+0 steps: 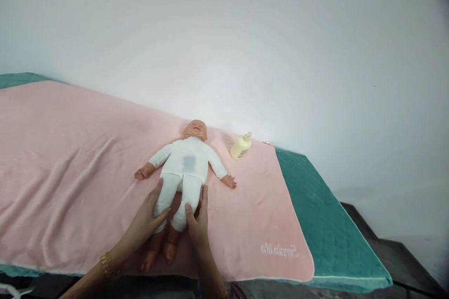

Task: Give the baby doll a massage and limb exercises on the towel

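A baby doll [189, 161] with a white cloth body lies on its back on a pink blanket [252, 215], head toward the wall and arms spread. My left hand [150, 212] is around the doll's leg at the left, thumb over the front of it. Around the other leg is my right hand [199, 217], its thumb on the knee area and its fingers along the outer side. The doll's bare feet stick out between my forearms. A gold bracelet circles my left wrist.
A pale yellow pump bottle [240, 146] stands beside the doll's head, near the wall. Teal padding [326, 215] shows beyond the blanket at the right. A dark surface [400, 259] lies past the right edge. The white wall [224, 42] rises behind.
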A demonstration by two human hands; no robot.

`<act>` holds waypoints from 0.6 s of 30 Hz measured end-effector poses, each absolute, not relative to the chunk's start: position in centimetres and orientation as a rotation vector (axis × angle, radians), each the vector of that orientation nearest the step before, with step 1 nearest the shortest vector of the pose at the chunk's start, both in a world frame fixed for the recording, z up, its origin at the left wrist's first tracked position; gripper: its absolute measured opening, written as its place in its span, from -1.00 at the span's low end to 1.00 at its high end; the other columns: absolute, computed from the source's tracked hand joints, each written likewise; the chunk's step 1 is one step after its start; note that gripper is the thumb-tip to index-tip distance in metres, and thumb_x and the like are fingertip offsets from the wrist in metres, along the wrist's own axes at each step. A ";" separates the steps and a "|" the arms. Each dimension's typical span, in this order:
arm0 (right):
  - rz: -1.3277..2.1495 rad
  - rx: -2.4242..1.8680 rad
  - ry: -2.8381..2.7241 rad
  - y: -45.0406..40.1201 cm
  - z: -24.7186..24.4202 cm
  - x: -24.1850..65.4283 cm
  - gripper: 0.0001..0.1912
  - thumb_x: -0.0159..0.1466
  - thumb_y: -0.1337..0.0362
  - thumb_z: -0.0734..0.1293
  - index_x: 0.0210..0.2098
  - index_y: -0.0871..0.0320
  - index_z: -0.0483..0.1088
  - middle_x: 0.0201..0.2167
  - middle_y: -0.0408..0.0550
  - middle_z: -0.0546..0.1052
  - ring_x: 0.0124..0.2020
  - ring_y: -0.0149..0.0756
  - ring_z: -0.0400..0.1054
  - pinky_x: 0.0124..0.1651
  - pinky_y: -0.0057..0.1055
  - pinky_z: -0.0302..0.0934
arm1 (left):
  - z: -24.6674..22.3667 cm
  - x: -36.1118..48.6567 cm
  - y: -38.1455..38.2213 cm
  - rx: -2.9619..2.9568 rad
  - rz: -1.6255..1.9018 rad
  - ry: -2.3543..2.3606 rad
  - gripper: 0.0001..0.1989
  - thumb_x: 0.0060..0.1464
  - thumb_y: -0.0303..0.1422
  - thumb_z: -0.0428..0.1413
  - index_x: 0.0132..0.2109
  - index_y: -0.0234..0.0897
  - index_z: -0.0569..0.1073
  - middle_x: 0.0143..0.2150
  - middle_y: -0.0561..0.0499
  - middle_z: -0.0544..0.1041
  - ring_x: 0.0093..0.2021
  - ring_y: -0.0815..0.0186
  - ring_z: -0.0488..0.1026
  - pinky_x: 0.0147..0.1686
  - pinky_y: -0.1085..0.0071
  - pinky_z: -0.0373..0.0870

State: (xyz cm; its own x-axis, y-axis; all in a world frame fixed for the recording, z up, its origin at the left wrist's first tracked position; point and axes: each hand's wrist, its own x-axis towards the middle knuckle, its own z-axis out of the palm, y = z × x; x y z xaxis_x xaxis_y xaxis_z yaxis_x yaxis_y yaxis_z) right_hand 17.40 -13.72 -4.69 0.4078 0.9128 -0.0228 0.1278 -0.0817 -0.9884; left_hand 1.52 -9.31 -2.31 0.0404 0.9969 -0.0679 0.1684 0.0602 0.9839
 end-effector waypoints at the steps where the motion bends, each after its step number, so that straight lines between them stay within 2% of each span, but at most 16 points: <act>1: 0.860 -1.521 -0.967 -13.7 -4.7 17.4 -0.21 0.26 0.09 0.33 0.38 0.09 -0.04 0.42 -0.07 -0.05 0.43 -0.13 -0.26 0.44 -0.07 -0.31 | -2.6 1.5 -9.2 1.356 1.043 1.329 -0.20 -0.16 -0.18 0.27 0.28 -0.12 0.31 0.25 -0.05 0.38 0.31 -0.16 0.15 0.31 0.19 0.08; 6: 0.863 -1.464 -0.966 -13.3 -4.7 17.6 -0.18 0.23 0.09 0.35 0.38 0.10 -0.03 0.41 -0.02 -0.01 0.42 -0.10 -0.18 0.41 -0.06 -0.18 | -3.7 1.3 -8.9 1.533 1.060 1.391 -0.21 -0.09 -0.17 0.24 0.31 -0.11 0.25 0.30 -0.09 0.31 0.33 -0.18 0.12 0.35 0.14 0.00; 10: 0.844 -1.310 -0.883 -10.8 -3.1 18.5 -0.22 0.30 0.02 0.25 0.39 0.10 -0.10 0.42 0.02 -0.04 0.40 -0.14 -0.09 0.36 -0.12 -0.01 | -2.3 1.2 -6.7 1.720 1.183 1.413 -0.29 0.08 -0.08 0.08 0.32 -0.21 0.16 0.35 -0.18 0.18 0.37 -0.09 0.04 0.36 0.01 -0.09; 12: 0.771 -1.277 -0.856 -8.1 -1.7 19.4 -0.25 0.30 0.00 0.23 0.38 0.09 -0.07 0.41 0.03 -0.01 0.39 -0.14 -0.05 0.35 -0.13 0.01 | -1.1 1.5 -4.1 1.724 1.247 1.429 -0.35 0.14 -0.07 0.01 0.30 -0.25 0.15 0.34 -0.20 0.18 0.35 -0.04 0.09 0.33 -0.01 -0.03; 15: 0.689 -1.303 -0.842 -2.5 0.2 20.8 -0.30 0.29 -0.02 0.22 0.34 0.06 0.03 0.39 -0.02 0.05 0.38 -0.19 -0.03 0.35 -0.18 -0.01 | 0.5 3.3 1.6 1.517 1.248 1.406 -0.36 0.16 -0.05 0.00 0.30 -0.20 0.15 0.35 -0.16 0.17 0.31 0.03 0.16 0.27 0.10 0.13; 18: 0.693 -1.329 -0.851 4.0 0.9 22.1 -0.33 0.27 -0.04 0.22 0.29 0.09 0.13 0.37 -0.01 0.12 0.38 -0.21 -0.02 0.35 -0.21 -0.03 | 1.0 5.9 8.1 1.220 1.197 1.340 -0.39 0.14 -0.05 0.04 0.28 -0.18 0.20 0.36 -0.15 0.17 0.34 0.04 0.10 0.28 0.13 0.08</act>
State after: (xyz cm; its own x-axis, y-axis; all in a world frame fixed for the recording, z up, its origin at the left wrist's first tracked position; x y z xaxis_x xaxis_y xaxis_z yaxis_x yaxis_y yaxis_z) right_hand 22.08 4.04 0.85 0.5331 0.8360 0.1304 0.0412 0.1283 -0.9909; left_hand 5.92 8.15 1.00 -0.0719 0.9971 -0.0241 0.0880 0.0304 0.9957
